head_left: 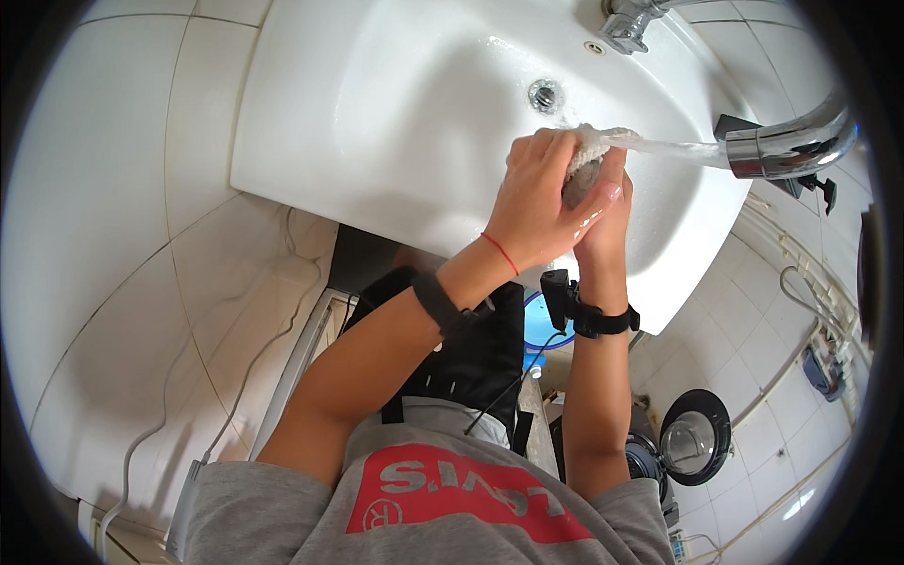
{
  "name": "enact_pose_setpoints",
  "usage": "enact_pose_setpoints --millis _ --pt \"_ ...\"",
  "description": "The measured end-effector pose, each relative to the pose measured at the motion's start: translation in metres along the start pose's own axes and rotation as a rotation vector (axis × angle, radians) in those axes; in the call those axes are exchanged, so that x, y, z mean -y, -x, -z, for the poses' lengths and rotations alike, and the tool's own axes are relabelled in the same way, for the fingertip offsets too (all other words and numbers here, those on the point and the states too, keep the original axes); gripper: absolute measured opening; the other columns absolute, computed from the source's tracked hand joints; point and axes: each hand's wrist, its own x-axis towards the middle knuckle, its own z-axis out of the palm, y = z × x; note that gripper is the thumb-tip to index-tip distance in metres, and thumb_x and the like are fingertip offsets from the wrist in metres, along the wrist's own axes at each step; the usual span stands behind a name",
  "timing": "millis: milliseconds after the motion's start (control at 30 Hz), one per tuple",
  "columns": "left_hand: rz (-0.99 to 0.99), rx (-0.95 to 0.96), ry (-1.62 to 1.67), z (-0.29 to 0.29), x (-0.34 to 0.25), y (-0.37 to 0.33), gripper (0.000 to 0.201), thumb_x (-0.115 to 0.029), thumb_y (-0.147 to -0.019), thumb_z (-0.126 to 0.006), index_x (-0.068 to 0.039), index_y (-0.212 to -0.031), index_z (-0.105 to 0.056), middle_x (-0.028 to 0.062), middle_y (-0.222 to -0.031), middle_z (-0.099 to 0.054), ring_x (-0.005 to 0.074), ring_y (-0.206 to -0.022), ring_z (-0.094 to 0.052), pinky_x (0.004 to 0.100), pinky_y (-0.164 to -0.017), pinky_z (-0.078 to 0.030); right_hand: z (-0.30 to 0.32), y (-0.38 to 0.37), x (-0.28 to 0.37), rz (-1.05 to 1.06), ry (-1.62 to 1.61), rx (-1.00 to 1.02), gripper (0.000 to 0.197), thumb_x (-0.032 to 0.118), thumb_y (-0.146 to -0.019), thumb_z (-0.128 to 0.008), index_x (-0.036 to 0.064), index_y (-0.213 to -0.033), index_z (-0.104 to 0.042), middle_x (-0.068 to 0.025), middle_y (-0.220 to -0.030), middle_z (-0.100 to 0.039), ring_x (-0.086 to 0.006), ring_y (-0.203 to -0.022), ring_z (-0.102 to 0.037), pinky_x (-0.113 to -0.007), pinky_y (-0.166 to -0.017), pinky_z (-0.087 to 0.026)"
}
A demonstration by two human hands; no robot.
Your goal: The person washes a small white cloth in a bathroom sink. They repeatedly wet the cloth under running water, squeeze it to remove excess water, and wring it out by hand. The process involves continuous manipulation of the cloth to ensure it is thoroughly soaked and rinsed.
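Over the white sink (405,141), both of my hands are closed around a wet, bunched, off-white textured cloth (591,149). A stream of water (673,149) from the chrome spout (786,151) on the right strikes it near my fingertips. My left hand (541,198), back turned up and fingers curled, grips the cloth from the left. From the right, my right hand (607,207) holds it, thumb and fingers wet. Much of the cloth is hidden by the fingers, so its full shape cannot be made out. The metal drain (544,95) lies just beyond my hands.
A chrome tap fitting (629,28) stands at the sink's far right edge. Below the sink sits a blue basin (548,325). A washing machine's round door (695,438) hangs open at lower right. Cables (250,377) run along the tiled wall on the left.
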Motion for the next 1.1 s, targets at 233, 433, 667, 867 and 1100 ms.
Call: enact_pose_setpoints --millis 233,433,667,867,1100 --pt "-0.210 -0.138 -0.284 -0.012 0.015 -0.021 0.025 -0.029 -0.094 -0.067 -0.004 -0.095 -0.064 0.0105 -0.068 -0.062 0.0299 -0.063 -0.061 0.0386 -0.055 -0.048 0.001 0.003 -0.009 -0.191 -0.200 -0.147 0.048 0.038 -0.105 -0.042 -0.0030 -0.125 -0.055 -0.0133 -0.108 -0.065 -0.0208 -0.092 -0.066 -0.035 -0.073 -0.056" --pt "0.024 -0.154 0.121 0.004 0.016 -0.032 0.018 -0.018 -0.095 -0.058 0.000 -0.096 -0.059 0.0183 -0.069 -0.061 0.0395 -0.060 -0.061 0.0487 -0.059 -0.052 0.003 0.012 -0.010 0.086 -0.232 0.015 0.052 0.044 -0.108 -0.040 -0.0029 -0.125 -0.055 -0.0104 -0.108 -0.065 -0.0186 -0.097 -0.062 -0.033 -0.087 -0.051" --pt "0.008 -0.113 0.268 0.006 0.018 -0.011 0.024 -0.016 -0.100 -0.055 0.004 -0.112 -0.056 0.0200 -0.109 -0.061 0.0265 -0.094 -0.061 0.0385 -0.081 -0.051 0.010 0.001 0.000 -0.227 -0.451 0.207 0.056 0.046 -0.108 -0.037 0.0020 -0.141 -0.047 -0.0105 -0.132 -0.059 -0.0240 -0.116 -0.061 -0.037 -0.099 -0.049" --pt "0.213 -0.082 0.352 -0.002 -0.001 -0.012 0.044 -0.031 -0.091 -0.075 0.007 -0.110 -0.061 0.0135 -0.082 -0.070 0.0174 -0.066 -0.065 0.0334 -0.060 -0.051 -0.008 0.003 -0.005 0.046 -0.032 -0.068 0.047 0.037 -0.107 -0.042 -0.0050 -0.119 -0.061 -0.0089 -0.104 -0.065 -0.0147 -0.090 -0.059 -0.029 -0.079 -0.049" --pt "0.351 0.158 0.394 0.002 0.008 -0.025 0.038 -0.034 -0.099 -0.064 0.001 -0.114 -0.066 0.0046 -0.079 -0.071 0.0120 -0.075 -0.068 0.0299 -0.071 -0.055 0.015 0.008 0.003 0.110 0.327 -0.274 0.044 0.033 -0.103 -0.049 -0.0053 -0.093 -0.067 -0.0090 -0.076 -0.062 -0.0153 -0.074 -0.053 -0.032 -0.065 -0.045"
